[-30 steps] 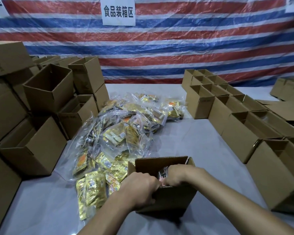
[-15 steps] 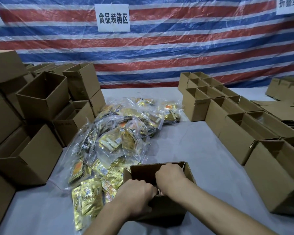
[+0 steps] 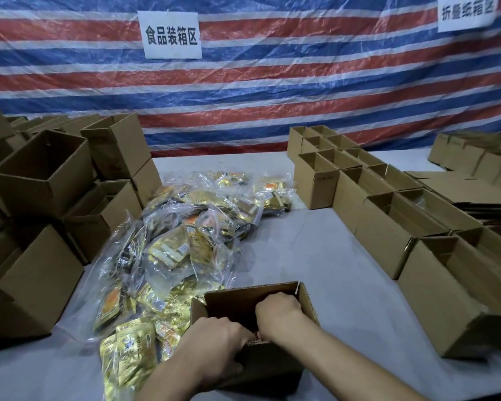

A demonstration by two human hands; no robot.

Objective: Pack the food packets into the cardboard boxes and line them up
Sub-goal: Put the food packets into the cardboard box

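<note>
Hands (image 3: 220,347) (image 3: 279,316) deeper in box (image 3: 309,303) on grey table (image 3: 315,256) (striped tarp (image 3: 301,91) behind).

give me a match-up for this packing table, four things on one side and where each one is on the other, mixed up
Things:
1. food packets
2. near box
3. lined-up boxes
4. central white sign

Places:
a. on the striped tarp
b. right side of the table, in rows
c. closest to the camera, left hand and right hand at it
d. heaped mid-table, left of centre

Pairs: 1-d, 2-c, 3-b, 4-a
</note>
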